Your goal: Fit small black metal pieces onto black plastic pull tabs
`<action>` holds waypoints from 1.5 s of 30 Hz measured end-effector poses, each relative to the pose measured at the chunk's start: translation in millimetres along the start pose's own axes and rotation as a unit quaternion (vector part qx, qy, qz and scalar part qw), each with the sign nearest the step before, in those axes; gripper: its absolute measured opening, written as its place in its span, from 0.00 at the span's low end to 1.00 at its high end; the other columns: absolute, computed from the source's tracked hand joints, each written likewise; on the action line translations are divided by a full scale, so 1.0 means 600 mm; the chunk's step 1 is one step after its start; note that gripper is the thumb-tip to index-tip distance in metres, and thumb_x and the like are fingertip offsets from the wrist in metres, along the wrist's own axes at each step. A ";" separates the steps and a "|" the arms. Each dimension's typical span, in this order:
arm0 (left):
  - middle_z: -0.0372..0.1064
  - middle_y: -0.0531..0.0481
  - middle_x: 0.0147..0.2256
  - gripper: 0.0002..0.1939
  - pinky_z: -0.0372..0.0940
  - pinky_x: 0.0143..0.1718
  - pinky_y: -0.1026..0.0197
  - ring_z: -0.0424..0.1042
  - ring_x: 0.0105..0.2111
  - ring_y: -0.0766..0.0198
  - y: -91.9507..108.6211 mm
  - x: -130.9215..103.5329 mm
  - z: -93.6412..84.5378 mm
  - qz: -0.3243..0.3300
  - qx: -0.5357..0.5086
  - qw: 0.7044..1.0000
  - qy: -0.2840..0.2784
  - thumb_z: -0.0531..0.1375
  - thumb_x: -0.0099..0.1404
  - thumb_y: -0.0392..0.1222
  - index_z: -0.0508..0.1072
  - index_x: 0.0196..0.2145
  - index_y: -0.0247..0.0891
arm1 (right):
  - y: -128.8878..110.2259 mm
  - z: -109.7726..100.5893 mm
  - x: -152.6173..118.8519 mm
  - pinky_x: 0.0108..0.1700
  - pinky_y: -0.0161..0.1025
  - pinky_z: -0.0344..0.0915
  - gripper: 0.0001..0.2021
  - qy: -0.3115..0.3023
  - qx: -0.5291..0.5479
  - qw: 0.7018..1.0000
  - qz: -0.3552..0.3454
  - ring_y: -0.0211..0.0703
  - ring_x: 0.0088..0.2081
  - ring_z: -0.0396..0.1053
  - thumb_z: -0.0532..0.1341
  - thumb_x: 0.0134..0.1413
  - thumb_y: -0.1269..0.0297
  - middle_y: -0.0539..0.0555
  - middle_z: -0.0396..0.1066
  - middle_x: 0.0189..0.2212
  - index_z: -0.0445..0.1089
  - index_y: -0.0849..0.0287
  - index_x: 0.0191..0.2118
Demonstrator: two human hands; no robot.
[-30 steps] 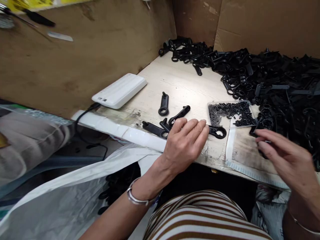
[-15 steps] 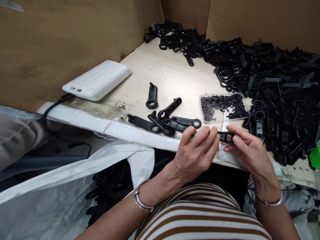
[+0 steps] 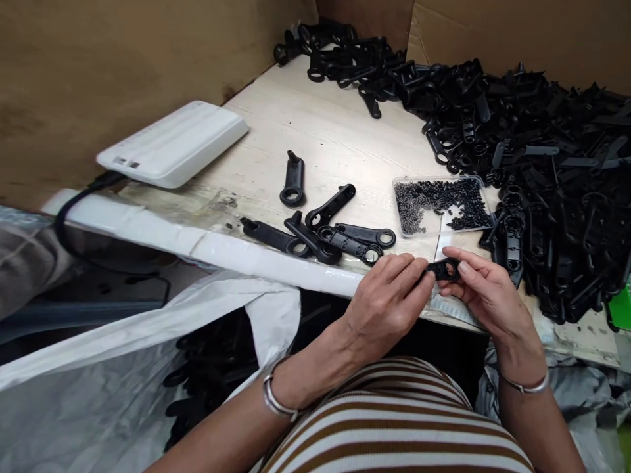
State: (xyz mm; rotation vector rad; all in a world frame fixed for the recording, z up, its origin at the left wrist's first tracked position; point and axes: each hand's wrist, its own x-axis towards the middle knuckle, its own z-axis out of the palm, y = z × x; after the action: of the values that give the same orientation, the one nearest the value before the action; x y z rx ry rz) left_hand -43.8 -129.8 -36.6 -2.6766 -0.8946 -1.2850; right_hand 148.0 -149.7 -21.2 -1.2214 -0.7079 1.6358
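Between my two hands, just over the table's front edge, is a black plastic handle (image 3: 443,268) with a ring-shaped end. My left hand (image 3: 387,305) is closed round its left end, the fingertips hiding that part. Thumb and fingers of my right hand (image 3: 486,289) pinch the ring end. Behind my hands lies a clear shallow box (image 3: 431,230) holding tiny springs (image 3: 410,202) and small black pieces (image 3: 468,198). Several similar black handles (image 3: 320,243) lie loose to the left of my left hand, one (image 3: 292,179) standing apart farther back.
A large heap of black handles and plates (image 3: 552,151) covers the right and back. A white device (image 3: 172,141) with a black cable (image 3: 66,233) lies at left. Cardboard walls (image 3: 517,36) enclose the table. Below, a white sack (image 3: 98,407) holds more black parts (image 3: 211,374).
My left fingers have drawn in closer around the handle's left end. The right hand keeps its pinch on the ring end. The view has shifted slightly.
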 end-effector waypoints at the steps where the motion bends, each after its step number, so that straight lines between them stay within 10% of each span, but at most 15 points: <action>1: 0.76 0.39 0.37 0.11 0.70 0.37 0.56 0.72 0.38 0.58 0.001 0.000 0.000 -0.001 -0.004 1.000 0.000 0.50 0.69 0.28 0.72 0.38 0.31 | 0.001 -0.001 0.000 0.35 0.33 0.76 0.16 -0.001 0.000 1.000 0.001 0.36 0.29 0.76 0.71 0.48 0.61 0.52 0.78 0.32 0.77 0.57 0.44; 27: 0.72 0.40 0.35 0.11 0.72 0.40 0.57 0.68 0.37 0.60 0.003 -0.004 0.005 -0.034 -0.080 0.996 0.023 0.50 0.70 0.28 0.71 0.34 0.31 | 0.001 -0.003 -0.003 0.36 0.35 0.75 0.21 0.011 -0.046 0.998 0.030 0.37 0.29 0.76 0.73 0.44 0.61 0.52 0.77 0.26 0.76 0.59 0.46; 45: 0.72 0.40 0.38 0.07 0.72 0.45 0.55 0.70 0.41 0.59 0.017 -0.017 0.011 -0.062 -0.056 0.995 0.053 0.53 0.67 0.27 0.70 0.39 0.31 | 0.025 0.058 -0.011 0.38 0.34 0.77 0.16 0.139 0.066 0.988 -0.018 0.36 0.31 0.76 0.74 0.41 0.65 0.50 0.78 0.31 0.75 0.58 0.39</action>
State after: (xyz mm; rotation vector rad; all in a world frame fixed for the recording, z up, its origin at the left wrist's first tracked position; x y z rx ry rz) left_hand -38.8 -141.2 -46.3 -2.6415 -1.0200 -1.5310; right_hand 110.4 -158.8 -19.5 -1.2998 -0.4371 1.4234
